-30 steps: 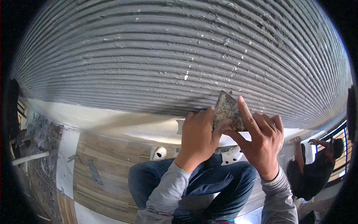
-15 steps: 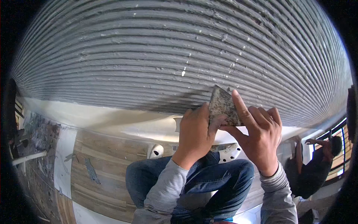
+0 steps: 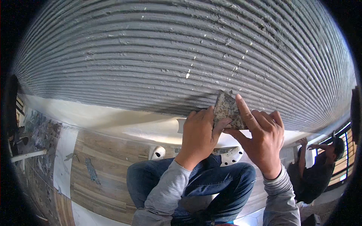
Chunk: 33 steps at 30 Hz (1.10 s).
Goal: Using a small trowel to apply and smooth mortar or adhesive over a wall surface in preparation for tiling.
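Observation:
Both of my hands grip a small flat plate (image 3: 228, 112), grey and speckled with dried material, at the ribbed grey wall (image 3: 151, 56). The plate is tilted, and its far corner lies at the lower ridges; I cannot tell whether it touches them. My left hand (image 3: 200, 132) holds its left side, with the thumb lying across the face. On the right side, my right hand (image 3: 260, 132) has its index finger stretched up along the edge and its thumb under the lower edge. The plate's back is hidden.
Below the ridges runs a smooth cream wall strip (image 3: 109, 118). White shoes with holes (image 3: 231, 156) and my bent knees are close beneath my hands. Grey scraps (image 3: 91, 171) lie on the wood-look floor (image 3: 109, 150). Another person (image 3: 316, 169) works at the right.
The plate and my hands sit slightly lower and to the right in view, with the grip unchanged. At the right, the other person's arms have shifted toward the wall.

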### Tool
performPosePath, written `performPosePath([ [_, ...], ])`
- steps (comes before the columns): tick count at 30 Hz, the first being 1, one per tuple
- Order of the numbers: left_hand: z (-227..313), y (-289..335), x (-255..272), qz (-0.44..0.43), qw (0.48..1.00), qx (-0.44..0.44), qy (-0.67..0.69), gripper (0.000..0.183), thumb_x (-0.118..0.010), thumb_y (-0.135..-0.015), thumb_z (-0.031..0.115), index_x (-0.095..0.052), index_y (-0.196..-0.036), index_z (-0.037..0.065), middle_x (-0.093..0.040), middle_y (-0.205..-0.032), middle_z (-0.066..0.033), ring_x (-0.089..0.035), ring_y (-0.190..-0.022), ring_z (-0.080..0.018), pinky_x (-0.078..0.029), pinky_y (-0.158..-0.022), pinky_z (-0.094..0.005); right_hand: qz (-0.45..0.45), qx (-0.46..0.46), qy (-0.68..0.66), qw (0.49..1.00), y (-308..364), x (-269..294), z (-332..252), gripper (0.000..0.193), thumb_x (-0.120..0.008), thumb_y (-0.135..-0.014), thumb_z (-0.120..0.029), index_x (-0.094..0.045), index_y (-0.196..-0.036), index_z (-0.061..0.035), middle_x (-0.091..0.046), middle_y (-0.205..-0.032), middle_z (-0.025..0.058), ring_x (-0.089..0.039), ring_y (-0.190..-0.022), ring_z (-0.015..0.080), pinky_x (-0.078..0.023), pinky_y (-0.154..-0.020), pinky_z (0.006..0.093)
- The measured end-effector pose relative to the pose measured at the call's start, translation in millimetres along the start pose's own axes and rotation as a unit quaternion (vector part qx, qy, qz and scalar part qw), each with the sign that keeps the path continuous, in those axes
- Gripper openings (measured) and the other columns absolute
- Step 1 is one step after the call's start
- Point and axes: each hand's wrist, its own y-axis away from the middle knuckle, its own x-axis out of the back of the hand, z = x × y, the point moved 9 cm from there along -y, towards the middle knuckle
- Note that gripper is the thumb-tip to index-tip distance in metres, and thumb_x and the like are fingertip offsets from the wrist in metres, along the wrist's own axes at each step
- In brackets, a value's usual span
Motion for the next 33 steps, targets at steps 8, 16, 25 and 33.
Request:
performPosePath([
  [8,-3.4,-0.6,2.1,-0.016,1.0,0.013,0.009,0.039,-0.064,-0.096,0.033,-0.06,-0.097,-0.006,-0.064,-0.079,-0.0222,-0.061,-0.073,-0.0407,-0.045,-0.072,-0.0469,-0.026,-0.014,0.007,1.0,-1.2,-2.6,-0.6,0.087,-0.08,-0.071,-0.045,-0.051,-0.149,-0.0197,-0.048,-0.07,-0.0051,-0.049,-0.062,0.0106,-0.035,-0.067,0.0301],
  [16,1.8,-0.2,-0.9,-0.029,1.0,0.0,-0.006,0.034,-0.065,-0.095,0.03,-0.057,-0.095,-0.003,-0.064,-0.077,-0.0203,-0.06,-0.073,-0.0409,-0.043,-0.068,-0.048,0.014,-0.005,0.011,1.0,3.9,-1.7,0.6,0.087,-0.08,-0.071,-0.044,-0.051,-0.149,-0.0189,-0.049,-0.07,-0.005,-0.051,-0.064,0.0098,-0.035,-0.067,0.0302],
  [25,0.4,2.6,7.0,0.019,0.999,-0.013,0.022,0.029,-0.065,-0.095,0.028,-0.058,-0.097,-0.001,-0.064,-0.078,-0.0195,-0.058,-0.072,-0.0427,-0.043,-0.068,-0.0479,0.001,-0.024,-0.003,1.0,6.1,-2.8,-1.9,0.088,-0.081,-0.072,-0.044,-0.049,-0.151,-0.019,-0.053,-0.069,-0.006,-0.052,-0.062,0.0103,-0.035,-0.068,0.0301],
  [33,-6.3,1.1,5.1,-0.019,0.998,0.028,0.051,0.03,-0.062,-0.097,0.029,-0.058,-0.098,-0.001,-0.064,-0.08,-0.0209,-0.058,-0.073,-0.043,-0.043,-0.07,-0.0495,0.005,-0.012,-0.002,1.0,-0.6,-1.4,-8.5,0.087,-0.08,-0.074,-0.043,-0.048,-0.151,-0.0178,-0.053,-0.069,-0.0051,-0.051,-0.062,0.0108,-0.036,-0.069,0.03],
])
